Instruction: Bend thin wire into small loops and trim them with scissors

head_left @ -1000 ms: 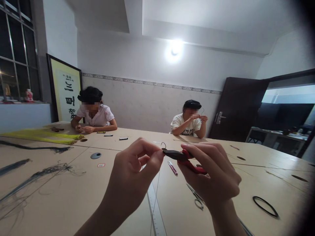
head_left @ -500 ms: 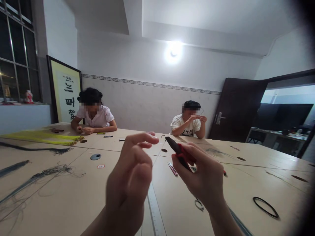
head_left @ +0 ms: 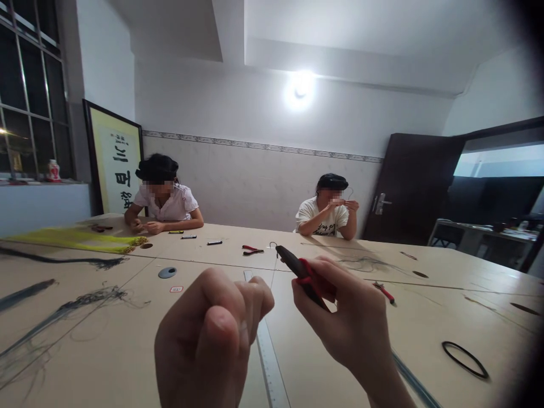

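Note:
My right hand (head_left: 348, 323) grips a pair of black pliers with red handles (head_left: 300, 269), nose pointing up and left. A small bent wire hook (head_left: 272, 246) sits at the pliers' tip. My left hand (head_left: 212, 340) is raised close to the camera, fingers curled into a loose fist; nothing can be made out in it. It is a short way left of the pliers and apart from them.
A metal ruler (head_left: 267, 351) lies on the beige table (head_left: 127, 317). Other red pliers (head_left: 251, 249) (head_left: 385, 292), a black ring (head_left: 465, 358), dark hair strands (head_left: 63, 306) and yellow fibres (head_left: 80, 241) lie around. Two people (head_left: 164, 198) (head_left: 327, 212) sit across the table.
My left hand let go of the wire at the pliers' tip, drew back toward the camera and curled shut. My right hand turned the pliers upward.

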Tool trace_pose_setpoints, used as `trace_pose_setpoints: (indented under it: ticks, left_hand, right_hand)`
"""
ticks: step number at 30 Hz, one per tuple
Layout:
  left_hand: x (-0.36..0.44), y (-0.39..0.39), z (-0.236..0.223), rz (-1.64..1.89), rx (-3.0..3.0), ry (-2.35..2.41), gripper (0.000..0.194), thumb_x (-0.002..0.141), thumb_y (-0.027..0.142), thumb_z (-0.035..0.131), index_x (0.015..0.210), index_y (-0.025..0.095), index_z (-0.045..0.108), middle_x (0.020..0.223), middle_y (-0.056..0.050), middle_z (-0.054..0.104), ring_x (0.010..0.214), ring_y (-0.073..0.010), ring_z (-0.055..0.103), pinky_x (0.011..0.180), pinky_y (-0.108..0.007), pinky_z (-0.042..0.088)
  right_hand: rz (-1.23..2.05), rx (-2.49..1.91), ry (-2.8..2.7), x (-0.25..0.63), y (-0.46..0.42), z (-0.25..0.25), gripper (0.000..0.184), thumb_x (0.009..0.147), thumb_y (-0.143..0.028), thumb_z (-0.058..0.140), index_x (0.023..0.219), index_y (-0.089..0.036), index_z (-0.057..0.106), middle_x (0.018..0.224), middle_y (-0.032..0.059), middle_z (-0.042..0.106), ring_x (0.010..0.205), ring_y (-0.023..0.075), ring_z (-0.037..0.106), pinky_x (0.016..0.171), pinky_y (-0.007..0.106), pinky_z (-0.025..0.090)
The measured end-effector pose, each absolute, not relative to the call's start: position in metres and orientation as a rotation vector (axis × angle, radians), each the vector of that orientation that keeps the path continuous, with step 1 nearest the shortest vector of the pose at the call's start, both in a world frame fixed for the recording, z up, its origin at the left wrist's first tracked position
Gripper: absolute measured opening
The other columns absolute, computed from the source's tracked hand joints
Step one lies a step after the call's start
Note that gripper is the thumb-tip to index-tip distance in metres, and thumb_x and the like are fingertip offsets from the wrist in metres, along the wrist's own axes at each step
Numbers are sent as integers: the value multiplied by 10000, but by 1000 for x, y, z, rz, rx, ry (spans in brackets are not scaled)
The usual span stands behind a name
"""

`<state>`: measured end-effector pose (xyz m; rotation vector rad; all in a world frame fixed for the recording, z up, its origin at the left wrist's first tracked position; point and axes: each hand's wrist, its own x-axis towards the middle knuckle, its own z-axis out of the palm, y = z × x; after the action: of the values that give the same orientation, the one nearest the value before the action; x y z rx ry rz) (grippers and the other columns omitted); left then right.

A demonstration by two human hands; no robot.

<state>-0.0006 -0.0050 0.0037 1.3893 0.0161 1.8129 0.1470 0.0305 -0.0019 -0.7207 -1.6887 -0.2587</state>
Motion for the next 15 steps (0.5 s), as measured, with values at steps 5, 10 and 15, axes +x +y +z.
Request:
trace_pose_setpoints:
  ticks: [5,10,15]
  left_hand:
    - [-5,-11,7,1912,1394,249,405,793,501,651,556,214,493,461,85,245,418,-73,240,530,-241,398]
    - [0,-6,4,2106,1400,419,401,765,516,673,525,232,522,419,81,314,378,-81,263,515,-254,454]
    - [5,11,-23,2298,1931,289,392,879,413,554,513,279,592,343,66,352,311,-101,254,494,-321,476]
  right_hand:
    - [-225,-729,-1693,146,29,1,171,710,-84,572,769,-243,599,576,-86,462,478,69,402,424,161,358]
    - [-133,-742,-1670,144,29,2,171,685,-91,576,768,-232,625,569,-80,474,481,74,407,431,176,350]
    - [-74,-812,-1672,137,30,-2,158,667,-105,551,751,-216,626,594,-67,483,502,83,404,455,195,363]
